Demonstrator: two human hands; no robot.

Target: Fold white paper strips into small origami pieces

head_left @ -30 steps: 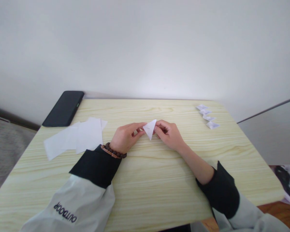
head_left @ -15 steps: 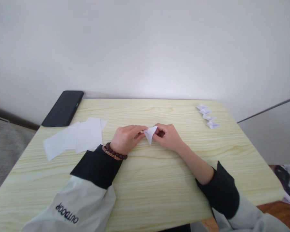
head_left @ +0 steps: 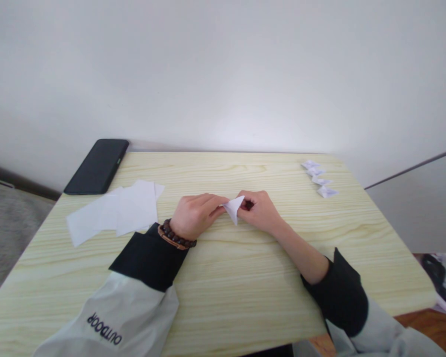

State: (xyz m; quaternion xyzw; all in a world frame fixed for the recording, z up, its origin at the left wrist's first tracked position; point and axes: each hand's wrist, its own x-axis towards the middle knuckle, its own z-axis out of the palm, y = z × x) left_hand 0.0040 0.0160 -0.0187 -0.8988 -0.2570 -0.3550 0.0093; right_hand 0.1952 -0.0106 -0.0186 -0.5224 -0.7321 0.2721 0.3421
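Note:
A small piece of folded white paper [head_left: 234,208], roughly triangular with one point facing down, is held between both hands over the middle of the table. My left hand [head_left: 196,214], with a dark bead bracelet at the wrist, pinches its left corner between thumb and fingers. On the other side my right hand [head_left: 259,211] grips its right edge with curled fingers. Parts of the paper behind the fingertips are hidden.
Loose white paper sheets [head_left: 136,210] overlap on the left of the wood-grain table [head_left: 223,297]. A black tablet-like device [head_left: 97,167] lies at the back left corner. Several small folded paper pieces [head_left: 326,192] form a row at the back right. A white wall [head_left: 223,74] rises behind.
The folded paper has shifted slightly to the right and tilted a little. My left hand has moved slightly right with it; my right hand has barely moved.

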